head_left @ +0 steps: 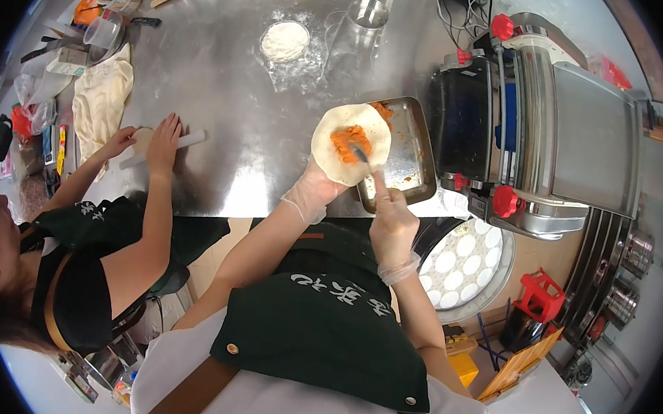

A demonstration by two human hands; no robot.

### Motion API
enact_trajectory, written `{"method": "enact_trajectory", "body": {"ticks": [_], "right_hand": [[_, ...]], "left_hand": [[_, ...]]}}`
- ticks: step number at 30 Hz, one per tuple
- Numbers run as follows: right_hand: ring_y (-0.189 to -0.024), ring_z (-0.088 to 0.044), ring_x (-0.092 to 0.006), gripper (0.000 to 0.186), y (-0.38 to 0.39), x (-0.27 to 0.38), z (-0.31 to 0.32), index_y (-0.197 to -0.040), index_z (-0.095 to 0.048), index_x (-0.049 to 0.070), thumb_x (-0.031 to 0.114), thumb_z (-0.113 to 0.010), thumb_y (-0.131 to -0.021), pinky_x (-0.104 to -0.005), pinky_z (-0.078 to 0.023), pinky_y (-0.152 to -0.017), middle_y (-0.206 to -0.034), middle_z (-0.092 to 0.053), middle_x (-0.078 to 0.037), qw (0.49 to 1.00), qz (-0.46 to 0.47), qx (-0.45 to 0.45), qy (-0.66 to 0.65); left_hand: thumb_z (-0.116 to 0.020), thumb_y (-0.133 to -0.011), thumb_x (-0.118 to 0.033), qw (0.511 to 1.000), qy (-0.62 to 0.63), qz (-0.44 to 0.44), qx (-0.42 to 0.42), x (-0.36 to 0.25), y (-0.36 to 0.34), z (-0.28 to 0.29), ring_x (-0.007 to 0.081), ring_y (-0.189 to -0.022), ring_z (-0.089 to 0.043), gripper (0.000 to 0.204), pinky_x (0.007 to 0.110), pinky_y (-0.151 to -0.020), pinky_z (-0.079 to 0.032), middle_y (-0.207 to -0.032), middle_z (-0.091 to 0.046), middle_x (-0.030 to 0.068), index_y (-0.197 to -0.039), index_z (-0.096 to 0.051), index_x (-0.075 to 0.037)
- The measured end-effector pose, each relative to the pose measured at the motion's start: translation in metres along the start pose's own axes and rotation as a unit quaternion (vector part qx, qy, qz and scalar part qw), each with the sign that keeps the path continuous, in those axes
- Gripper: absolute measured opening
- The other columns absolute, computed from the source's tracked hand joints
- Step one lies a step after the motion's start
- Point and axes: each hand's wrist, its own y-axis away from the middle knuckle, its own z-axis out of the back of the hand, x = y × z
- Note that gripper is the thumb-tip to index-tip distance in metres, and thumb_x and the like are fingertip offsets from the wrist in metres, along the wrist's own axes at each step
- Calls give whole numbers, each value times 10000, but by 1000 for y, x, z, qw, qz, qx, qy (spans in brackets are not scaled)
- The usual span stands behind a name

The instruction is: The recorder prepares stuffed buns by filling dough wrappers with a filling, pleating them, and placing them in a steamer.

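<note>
My left hand (314, 186), in a clear plastic glove, holds a pale round dough wrapper (329, 126) from beneath, its fingers hidden under it. An orange filling (345, 139) lies in the middle of the wrapper. My right hand (392, 223), also gloved, grips a spoon (379, 181) whose tip is in the filling. Partly behind the wrapper, a metal tray (419, 167) with more orange filling and smears lies at the edge of the steel table (205, 37).
A co-worker's hands (163, 141) roll a pin (192, 139) over dough at left, beside cloth (101, 91) and clutter. Flour-dusted dough (284, 42) and a steel cup (366, 17) sit at back. A roller machine (597, 141) stands right, above a round pan (436, 299) holding several white discs.
</note>
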Motion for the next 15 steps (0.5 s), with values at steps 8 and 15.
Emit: {"method": "enact_trajectory", "body": {"ticks": [8, 15], "right_hand": [[-628, -629, -240, 528, -12, 9, 11, -1287, -606, 64, -91, -560, -785, -339, -515, -576, -771, -615, -108, 992, -10, 20, -125], [-635, -559, -153, 512, -4, 6, 6, -1249, -632, 24, -154, -516, -783, -262, -486, -639, -696, -540, -74, 977, -57, 47, -200]], "left_hand": [[-682, -793, 71, 963, -242, -113, -38, -4, 8, -16, 171, -927, -605, 491, 309, -769, -536, -1007, -582, 52, -1216, -482, -78], [-641, -898, -129, 955, -253, -138, 72, -11, 16, -25, 173, -921, -610, 286, 355, -769, -542, -1035, -606, 65, -1155, -540, -56]]}}
